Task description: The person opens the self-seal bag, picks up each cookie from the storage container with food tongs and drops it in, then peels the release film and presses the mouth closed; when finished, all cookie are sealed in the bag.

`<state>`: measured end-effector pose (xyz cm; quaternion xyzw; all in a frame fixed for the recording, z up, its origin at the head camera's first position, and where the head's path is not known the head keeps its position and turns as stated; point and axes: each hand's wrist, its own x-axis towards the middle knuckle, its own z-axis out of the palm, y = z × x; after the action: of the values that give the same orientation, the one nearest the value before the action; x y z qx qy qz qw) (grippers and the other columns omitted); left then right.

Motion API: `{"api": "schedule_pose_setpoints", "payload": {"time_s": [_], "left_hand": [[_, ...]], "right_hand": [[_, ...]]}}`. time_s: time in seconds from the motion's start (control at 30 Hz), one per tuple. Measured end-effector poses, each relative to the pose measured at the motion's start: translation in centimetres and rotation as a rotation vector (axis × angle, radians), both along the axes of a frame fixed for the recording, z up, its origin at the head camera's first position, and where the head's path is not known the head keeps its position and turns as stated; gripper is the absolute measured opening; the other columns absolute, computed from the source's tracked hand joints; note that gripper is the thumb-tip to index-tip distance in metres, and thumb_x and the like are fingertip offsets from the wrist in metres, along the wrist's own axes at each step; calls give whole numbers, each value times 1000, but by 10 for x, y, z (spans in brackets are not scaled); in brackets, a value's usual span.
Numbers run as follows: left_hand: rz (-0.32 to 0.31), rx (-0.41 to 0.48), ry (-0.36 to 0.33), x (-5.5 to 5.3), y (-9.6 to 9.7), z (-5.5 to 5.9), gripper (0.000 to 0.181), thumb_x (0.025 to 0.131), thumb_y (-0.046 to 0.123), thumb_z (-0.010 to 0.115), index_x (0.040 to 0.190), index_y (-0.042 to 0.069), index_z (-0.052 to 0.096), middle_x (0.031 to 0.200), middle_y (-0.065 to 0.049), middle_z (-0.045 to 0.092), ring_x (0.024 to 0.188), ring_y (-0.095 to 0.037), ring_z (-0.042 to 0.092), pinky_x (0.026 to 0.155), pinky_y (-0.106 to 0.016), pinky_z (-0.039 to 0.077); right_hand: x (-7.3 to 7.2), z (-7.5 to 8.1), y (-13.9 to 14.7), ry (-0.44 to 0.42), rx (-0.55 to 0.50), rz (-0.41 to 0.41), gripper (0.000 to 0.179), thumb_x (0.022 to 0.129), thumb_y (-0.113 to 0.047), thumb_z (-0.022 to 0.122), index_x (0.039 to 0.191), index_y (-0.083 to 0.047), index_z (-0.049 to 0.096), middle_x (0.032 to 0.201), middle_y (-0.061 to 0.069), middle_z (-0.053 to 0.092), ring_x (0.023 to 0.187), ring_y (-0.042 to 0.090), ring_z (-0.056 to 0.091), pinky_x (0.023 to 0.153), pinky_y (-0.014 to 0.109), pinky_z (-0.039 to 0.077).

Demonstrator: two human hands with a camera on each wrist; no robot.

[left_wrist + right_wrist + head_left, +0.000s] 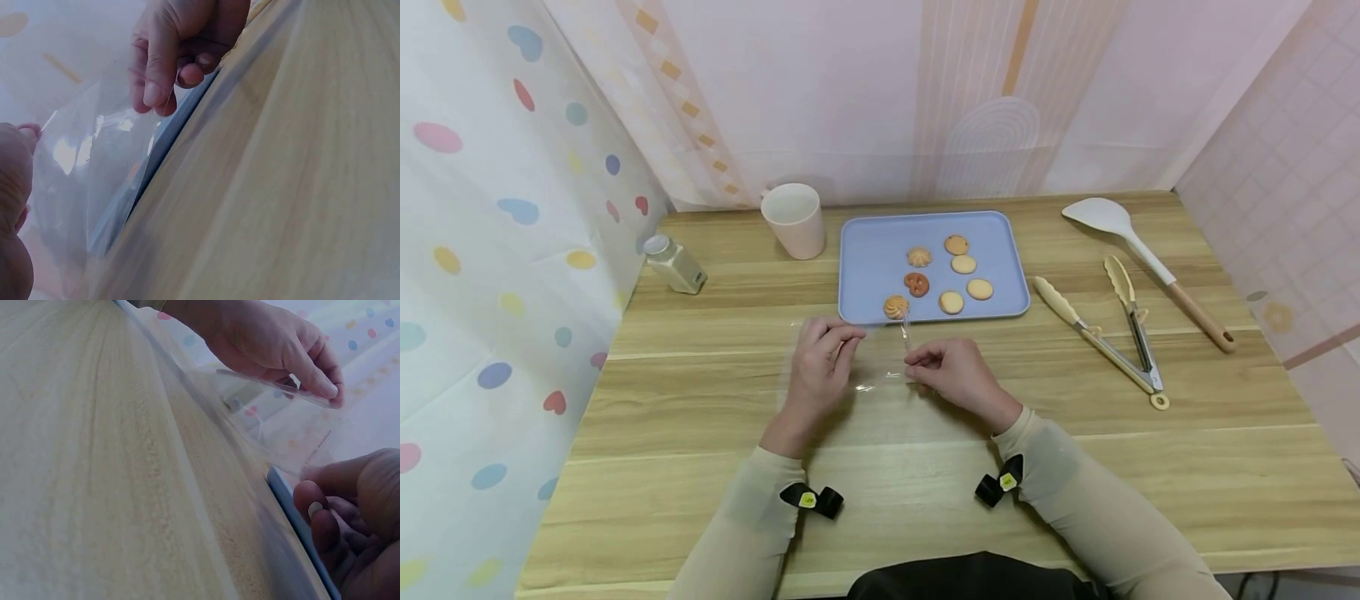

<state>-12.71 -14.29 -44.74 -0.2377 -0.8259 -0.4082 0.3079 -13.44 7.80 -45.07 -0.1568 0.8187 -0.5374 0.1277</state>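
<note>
A clear plastic bag (880,367) is stretched between my two hands, just in front of the tray. My left hand (822,360) pinches one edge of it between thumb and fingers. On the other side my right hand (955,372) pinches the opposite edge with its fingertips. In the right wrist view the see-through bag (281,428) hangs above the table and shows small reddish print. Behind the hands lies a blue tray (872,237) with several cookies; a swirled cookie (895,307) at its front edge is nearest the bag.
A pink mug (795,223) stands left of the tray, and a shaker jar (676,265) sits farther left. To the right lie spread tongs (1112,354) and a white ladle-like utensil (1138,250) with a wooden handle. Curtained walls border the table (700,467).
</note>
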Motion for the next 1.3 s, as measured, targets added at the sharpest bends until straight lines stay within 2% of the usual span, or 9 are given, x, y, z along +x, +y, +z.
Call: {"api": "schedule_pose_setpoints", "payload": {"time_s": [0.1,0.27,0.4,0.53,0.73,0.83,1.07,1.17,1.3], "left_hand": [[-32,1,-16,0,-2,-1,7,85,-3,68,89,2,71,92,-11,60,90,-28,52,80,-34,41],[-83,25,-85,0,-2,-4,7,83,0,70,87,5,71,93,-6,63,93,-25,54,80,-33,42],[-130,22,-141,1,-2,-5,9,82,-1,72,85,7,71,90,-3,65,92,-22,55,79,-32,43],[-157,0,-175,2,-1,-3,10,79,-1,75,85,7,71,90,-2,66,93,-20,56,81,-32,44],[-147,-9,-204,4,-2,-2,6,80,6,77,83,8,72,91,0,66,93,-18,55,81,-29,43],[-140,-8,-187,4,-2,-1,5,81,8,77,82,8,72,91,0,65,92,-19,54,79,-29,42],[-113,-4,-67,4,-3,1,8,77,2,79,84,6,75,87,-4,60,87,-23,52,75,-30,41],[-108,-9,-55,3,-5,1,9,77,1,79,84,6,76,86,-5,60,86,-22,52,74,-28,40],[-113,-13,-73,2,-8,1,9,78,1,78,84,7,76,87,-3,62,87,-21,52,74,-28,39]], "right_hand": [[-1,-3,1,18,-36,-29,13,82,-5,75,94,1,73,79,5,71,64,18,67,57,26,54],[-4,-6,3,87,-26,-19,15,83,-10,76,97,-4,74,88,2,72,76,12,63,64,24,52],[-6,-8,3,127,-61,-35,17,85,-9,73,100,-2,74,93,5,73,75,12,61,63,23,50],[-7,-8,4,135,-63,-61,15,84,-7,74,98,-1,74,87,4,72,71,12,61,61,23,50],[-7,-7,4,89,-29,-84,7,82,-7,76,87,-4,73,76,2,70,66,11,63,58,25,53],[-7,-6,4,89,-14,-96,5,81,-7,77,84,-6,73,75,1,69,65,11,63,56,25,53],[-5,-5,2,48,-49,-107,6,81,-6,77,85,-5,72,73,3,70,65,12,66,58,26,54],[-3,-5,0,34,-66,-105,7,80,-5,77,86,-4,72,74,3,70,65,12,66,58,26,54],[-3,-4,-1,79,-46,-82,7,80,-7,78,85,-6,73,78,1,70,66,10,64,58,24,53]]}}
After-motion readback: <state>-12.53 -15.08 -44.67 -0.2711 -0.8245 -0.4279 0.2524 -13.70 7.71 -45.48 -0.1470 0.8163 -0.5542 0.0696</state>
